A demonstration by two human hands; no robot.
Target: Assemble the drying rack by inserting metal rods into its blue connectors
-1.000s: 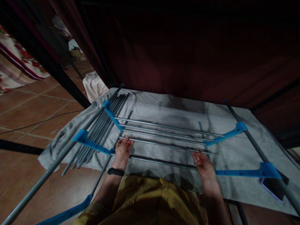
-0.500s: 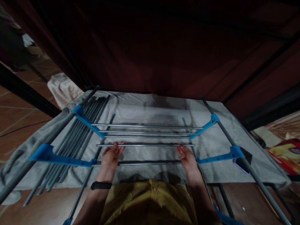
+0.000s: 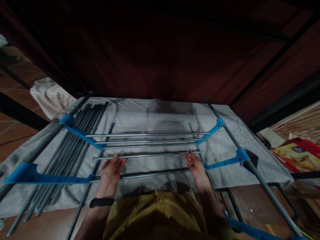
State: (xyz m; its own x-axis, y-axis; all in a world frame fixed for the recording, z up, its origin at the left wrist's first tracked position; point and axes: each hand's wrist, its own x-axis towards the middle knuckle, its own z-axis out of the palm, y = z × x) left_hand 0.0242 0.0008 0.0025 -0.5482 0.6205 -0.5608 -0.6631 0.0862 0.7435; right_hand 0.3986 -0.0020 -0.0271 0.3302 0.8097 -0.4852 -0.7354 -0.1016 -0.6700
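Left of centre our left hand (image 3: 110, 170) and, right of centre, our right hand (image 3: 196, 165) lie flat, fingers uncurled, against the loose rod (image 3: 147, 155) mid-frame — we judge we are seating it into the blue bracket (image 3: 211, 128) at right, which calls for pushing both ends evenly.

Centre: rod (image 3: 147, 155) across cloth (image 3: 150, 115), left hand (image 3: 110, 170) at left end, right hand (image 3: 196, 165) at right end | Behind: three rods (image 3: 150, 141) between left bracket (image 3: 80, 131) and right bracket (image 3: 212, 129) | Left: rod bundle (image 3: 72, 140) on cloth | Right: phone (image 3: 250, 160) on cloth

Home: tiled floor (image 3: 15, 133), drying rack (image 3: 147, 145), floral bedding (image 3: 295, 156).
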